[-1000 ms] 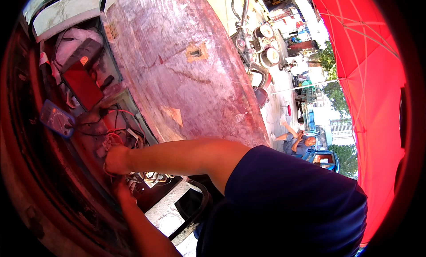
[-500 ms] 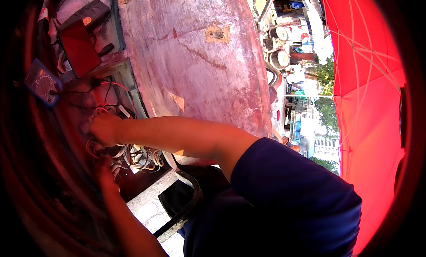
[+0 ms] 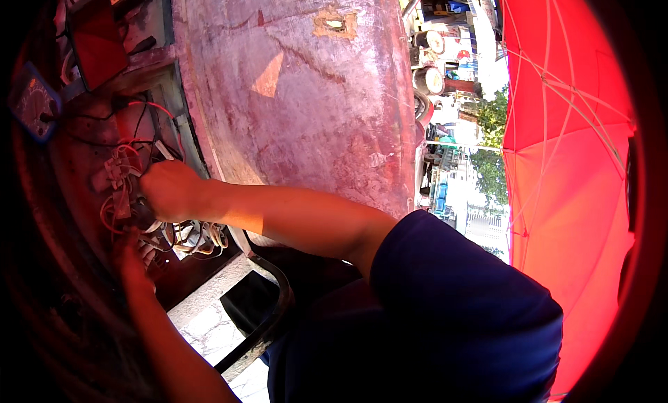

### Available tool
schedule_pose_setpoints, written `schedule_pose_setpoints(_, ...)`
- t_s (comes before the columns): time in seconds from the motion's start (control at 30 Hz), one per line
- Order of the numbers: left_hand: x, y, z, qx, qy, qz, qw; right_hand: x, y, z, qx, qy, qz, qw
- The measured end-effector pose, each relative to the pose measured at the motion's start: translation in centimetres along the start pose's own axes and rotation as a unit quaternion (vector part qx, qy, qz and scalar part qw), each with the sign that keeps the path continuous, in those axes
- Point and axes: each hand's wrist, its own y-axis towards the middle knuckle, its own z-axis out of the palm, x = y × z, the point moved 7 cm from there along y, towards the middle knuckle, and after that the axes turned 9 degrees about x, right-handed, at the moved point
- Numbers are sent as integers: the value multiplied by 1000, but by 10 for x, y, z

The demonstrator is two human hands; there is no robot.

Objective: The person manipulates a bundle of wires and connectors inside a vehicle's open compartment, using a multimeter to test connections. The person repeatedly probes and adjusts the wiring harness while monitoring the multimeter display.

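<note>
My right hand (image 3: pixel 170 189) has curled fingers at a tangle of wires (image 3: pixel 198 237), over a compartment in a worn metal body; what it grips is hidden. My left hand (image 3: pixel 136 260), dim and lower, is closed among the same wires, its grip unclear. Pale connectors (image 3: pixel 118 187) sit just left of my right hand. A blue-cased multimeter (image 3: pixel 35 100) lies at the far left, with dark leads. A red wire (image 3: pixel 156 107) and black cables run above my hands. A dark red flat object (image 3: pixel 97 48) lies farther up.
A large weathered reddish panel (image 3: pixel 299 125) adjoins the compartment. A bent black tube (image 3: pixel 275 305) is below my right forearm. A red canopy (image 3: pixel 570 194) fills the right side. Beyond the panel are mechanical parts, stools or drums (image 3: pixel 428 81), trees and a building.
The view has shifted, so the compartment and multimeter sit higher and farther left. My right hand has shifted relative to the connectors, exposing them. The seated person seen earlier has left the view.
</note>
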Motion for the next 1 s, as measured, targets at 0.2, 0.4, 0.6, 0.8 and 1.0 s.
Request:
schedule_pose_setpoints(0.2,-12,-12,10,-30,35,5,999,5,8,-6,6,-67,0,998)
schedule_pose_setpoints(0.4,-11,-12,5,-38,74,-4,997,-6,6,-6,1,-51,6,999)
schedule_pose_setpoints(0.6,-17,-2,-12,-91,241,34,966,-13,-3,-13,-33,45,-13,998)
schedule_pose_setpoints(0.8,-77,-42,33,-186,499,155,832,-32,-38,-44,-203,205,-4,957)
schedule_pose_setpoints(1.0,-80,-37,54,-108,416,297,852,-58,-63,-32,-243,377,62,891)
